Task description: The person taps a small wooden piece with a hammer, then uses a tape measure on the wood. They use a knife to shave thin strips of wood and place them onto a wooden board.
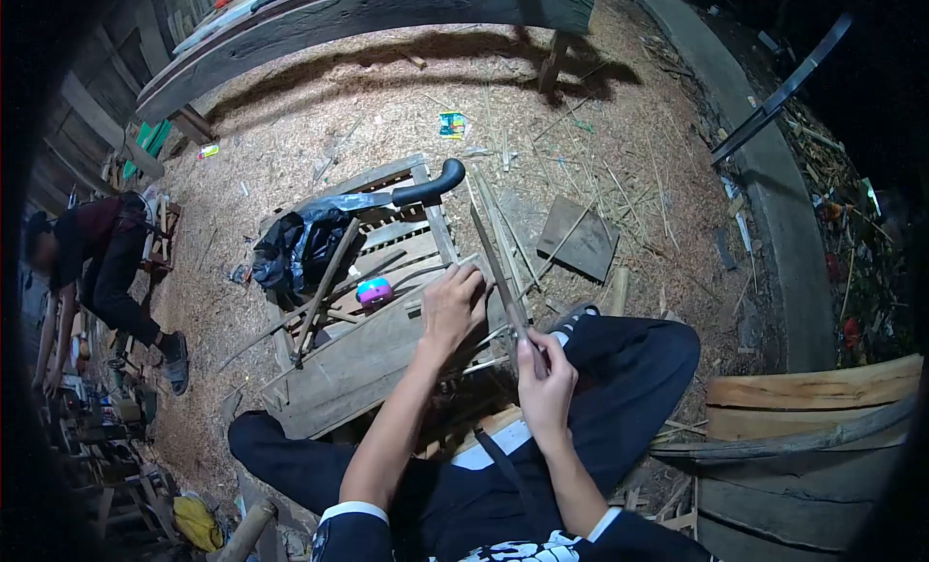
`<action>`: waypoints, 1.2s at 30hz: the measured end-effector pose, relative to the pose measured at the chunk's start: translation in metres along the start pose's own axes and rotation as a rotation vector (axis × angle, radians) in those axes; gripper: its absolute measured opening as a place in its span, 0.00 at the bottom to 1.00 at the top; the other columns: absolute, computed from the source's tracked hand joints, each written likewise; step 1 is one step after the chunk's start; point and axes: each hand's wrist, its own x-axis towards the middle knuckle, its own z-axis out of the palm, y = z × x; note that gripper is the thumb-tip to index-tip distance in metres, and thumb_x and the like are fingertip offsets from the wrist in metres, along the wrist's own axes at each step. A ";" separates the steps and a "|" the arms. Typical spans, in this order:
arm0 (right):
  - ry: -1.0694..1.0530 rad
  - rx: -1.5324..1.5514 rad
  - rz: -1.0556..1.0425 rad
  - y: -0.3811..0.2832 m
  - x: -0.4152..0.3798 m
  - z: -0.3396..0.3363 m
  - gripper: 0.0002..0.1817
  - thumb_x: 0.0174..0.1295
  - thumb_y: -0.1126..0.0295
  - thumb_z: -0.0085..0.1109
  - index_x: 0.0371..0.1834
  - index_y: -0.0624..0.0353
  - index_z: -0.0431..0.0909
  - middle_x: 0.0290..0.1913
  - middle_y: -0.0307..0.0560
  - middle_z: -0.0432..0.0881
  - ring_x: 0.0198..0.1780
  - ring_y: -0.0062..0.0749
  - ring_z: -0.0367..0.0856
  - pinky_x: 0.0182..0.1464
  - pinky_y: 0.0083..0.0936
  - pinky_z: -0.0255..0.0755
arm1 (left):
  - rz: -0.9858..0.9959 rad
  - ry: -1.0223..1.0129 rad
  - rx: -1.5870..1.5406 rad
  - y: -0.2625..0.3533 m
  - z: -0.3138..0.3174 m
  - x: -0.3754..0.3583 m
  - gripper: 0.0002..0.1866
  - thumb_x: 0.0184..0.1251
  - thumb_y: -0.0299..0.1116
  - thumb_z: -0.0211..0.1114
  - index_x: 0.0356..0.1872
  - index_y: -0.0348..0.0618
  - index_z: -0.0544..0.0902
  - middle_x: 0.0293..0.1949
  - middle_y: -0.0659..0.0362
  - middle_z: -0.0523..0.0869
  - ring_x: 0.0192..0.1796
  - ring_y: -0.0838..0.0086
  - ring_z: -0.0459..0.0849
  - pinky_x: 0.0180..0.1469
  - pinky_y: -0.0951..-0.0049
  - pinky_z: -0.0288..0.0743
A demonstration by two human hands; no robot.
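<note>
In the head view my right hand (545, 383) is closed around the handle end of a long narrow blade (495, 264), which points up and away. My left hand (452, 305) has its fingers bent together over the right end of a wooden board (363, 373); what they grip, if anything, is hidden. Under the board is a slatted wooden frame (440, 235). On the frame lie a black plastic bag (290, 247), a pink and blue object (374, 292) and wooden sticks. A curved black handle (433, 186) rests at its far edge.
A person (111, 262) bends over at the left, beside a stool. A long wooden bench (387, 12) crosses the back. A square board (578, 238) lies on the shavings-covered ground to the right. Planks (813, 397) stand at the lower right.
</note>
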 end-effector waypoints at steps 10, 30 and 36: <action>0.005 -0.001 0.091 -0.014 -0.021 -0.029 0.10 0.74 0.70 0.66 0.49 0.68 0.86 0.42 0.57 0.91 0.45 0.40 0.92 0.49 0.34 0.82 | -0.065 0.053 0.015 -0.003 0.004 0.006 0.12 0.70 0.39 0.72 0.37 0.40 0.83 0.40 0.54 0.82 0.43 0.54 0.84 0.41 0.55 0.77; -0.040 0.037 0.044 -0.019 -0.010 -0.013 0.14 0.77 0.67 0.63 0.51 0.70 0.84 0.43 0.57 0.90 0.46 0.40 0.91 0.53 0.34 0.81 | 0.012 -0.040 -0.001 -0.003 0.000 0.002 0.09 0.61 0.32 0.72 0.35 0.41 0.82 0.40 0.54 0.84 0.43 0.54 0.83 0.44 0.54 0.79; 0.014 0.071 0.021 -0.005 -0.004 -0.001 0.12 0.76 0.70 0.64 0.52 0.69 0.85 0.39 0.49 0.90 0.41 0.22 0.85 0.46 0.26 0.81 | 0.014 -0.034 -0.017 0.002 0.000 0.000 0.11 0.67 0.35 0.73 0.33 0.40 0.81 0.35 0.55 0.82 0.41 0.55 0.83 0.40 0.56 0.78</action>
